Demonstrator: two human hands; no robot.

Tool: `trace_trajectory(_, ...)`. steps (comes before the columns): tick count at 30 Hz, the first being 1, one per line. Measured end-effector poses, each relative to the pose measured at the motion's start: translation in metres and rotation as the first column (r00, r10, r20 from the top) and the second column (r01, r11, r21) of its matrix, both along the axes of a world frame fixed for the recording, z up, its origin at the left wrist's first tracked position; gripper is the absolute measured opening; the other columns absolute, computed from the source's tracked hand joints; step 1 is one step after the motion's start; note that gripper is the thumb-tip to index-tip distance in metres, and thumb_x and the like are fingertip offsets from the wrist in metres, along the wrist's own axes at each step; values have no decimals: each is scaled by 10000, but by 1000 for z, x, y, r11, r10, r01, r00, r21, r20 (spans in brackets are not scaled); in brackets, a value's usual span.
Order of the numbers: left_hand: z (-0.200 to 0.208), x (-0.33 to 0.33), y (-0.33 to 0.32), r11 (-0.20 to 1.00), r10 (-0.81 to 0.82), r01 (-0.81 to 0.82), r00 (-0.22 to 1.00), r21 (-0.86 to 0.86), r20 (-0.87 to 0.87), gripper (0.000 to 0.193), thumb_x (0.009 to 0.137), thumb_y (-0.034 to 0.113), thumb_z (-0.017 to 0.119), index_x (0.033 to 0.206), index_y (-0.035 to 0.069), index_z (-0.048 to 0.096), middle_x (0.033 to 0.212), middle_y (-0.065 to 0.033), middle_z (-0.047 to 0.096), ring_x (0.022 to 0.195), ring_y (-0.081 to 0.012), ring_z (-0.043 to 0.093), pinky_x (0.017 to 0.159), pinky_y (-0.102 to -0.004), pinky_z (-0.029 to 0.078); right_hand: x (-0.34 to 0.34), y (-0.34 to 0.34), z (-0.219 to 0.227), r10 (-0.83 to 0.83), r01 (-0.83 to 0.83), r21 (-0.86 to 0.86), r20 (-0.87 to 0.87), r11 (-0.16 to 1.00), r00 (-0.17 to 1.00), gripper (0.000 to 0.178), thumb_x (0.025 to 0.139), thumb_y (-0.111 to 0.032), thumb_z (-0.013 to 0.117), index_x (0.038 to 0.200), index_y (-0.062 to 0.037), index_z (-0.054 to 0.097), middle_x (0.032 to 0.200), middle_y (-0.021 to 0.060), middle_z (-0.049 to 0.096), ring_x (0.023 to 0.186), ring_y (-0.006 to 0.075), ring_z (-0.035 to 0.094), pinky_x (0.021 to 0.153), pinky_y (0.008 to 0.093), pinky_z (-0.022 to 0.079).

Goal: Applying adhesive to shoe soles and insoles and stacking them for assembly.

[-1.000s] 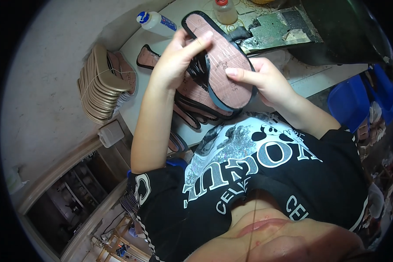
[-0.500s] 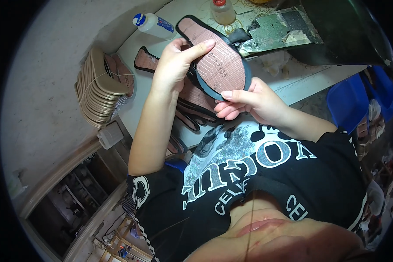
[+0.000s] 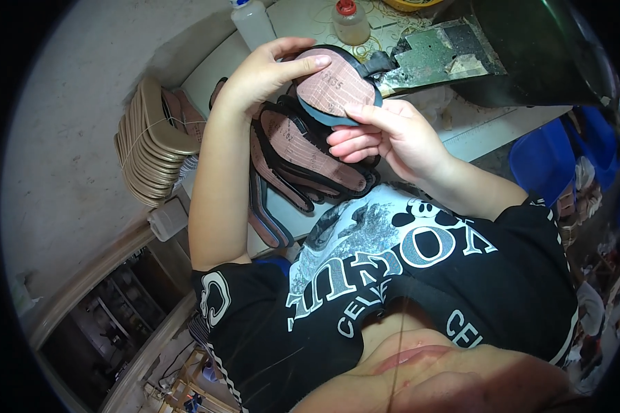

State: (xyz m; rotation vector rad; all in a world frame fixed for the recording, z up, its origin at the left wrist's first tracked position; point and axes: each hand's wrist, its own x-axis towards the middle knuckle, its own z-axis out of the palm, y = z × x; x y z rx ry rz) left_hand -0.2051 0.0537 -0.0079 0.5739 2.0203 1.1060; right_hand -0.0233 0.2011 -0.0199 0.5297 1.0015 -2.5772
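Note:
A shoe insole (image 3: 331, 82), pink with pale lines on its face and a dark blue-black rim, is held tilted above the white table. My left hand (image 3: 272, 76) grips its far left side, thumb on the pink face and fingers partly hidden behind. At the near right edge, my right hand (image 3: 393, 134) pinches the rim with its thumb on top; the other fingers curl below. The insole's right side lies close to a small black part (image 3: 379, 63) on a green metal plate (image 3: 437, 55); whether they touch I cannot tell. Under my hands lie several black-edged pink insoles (image 3: 310, 148).
A tied stack of beige-gold soles (image 3: 148, 144) stands by the wall at left. Behind are a blue-capped white bottle (image 3: 253, 24), a red-capped bottle (image 3: 351, 26) and a yellow basket (image 3: 410, 4). Dark machinery (image 3: 544, 55) fills the far right, with a blue plastic seat (image 3: 541, 155) nearer.
The insole has turned and tilted between my hands, so its narrow end no longer points up to the far left. My left hand has shifted left; my right hand has moved slightly farther away.

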Motion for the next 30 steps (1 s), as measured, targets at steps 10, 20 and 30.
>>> trace_trajectory(10, 6, 0, 2, 988, -150, 144, 981, 60, 122, 404, 795, 283, 757, 1076, 38, 602, 990, -16, 629, 915, -100, 575, 809, -239, 452, -1, 11, 3, 31, -30, 51, -24, 998, 999, 412, 926, -311, 585, 1028, 88, 609, 915, 205, 677, 796, 239, 703, 694, 291, 582)
trace_trajectory(20, 14, 22, -11, 993, -110, 110, 994, -37, -17, 348, 831, 314, 731, 964, 24, 591, 799, 23, 583, 729, -46, 524, 640, -194, 430, -4, 15, 7, 9, -7, 84, -23, 996, 1000, 396, 941, -287, 563, 1063, 88, 602, 932, 197, 675, 816, 257, 703, 695, 299, 597)
trace_trajectory(30, 18, 46, -13, 979, -67, 92, 989, -184, 135, 337, 842, 343, 720, 796, 19, 641, 706, 27, 614, 600, -21, 519, 520, -188, 405, -3, 22, 5, 72, -57, 248, -51, 967, 996, 407, 950, -329, 528, 1054, 51, 629, 930, 167, 689, 766, 214, 707, 651, 255, 585)
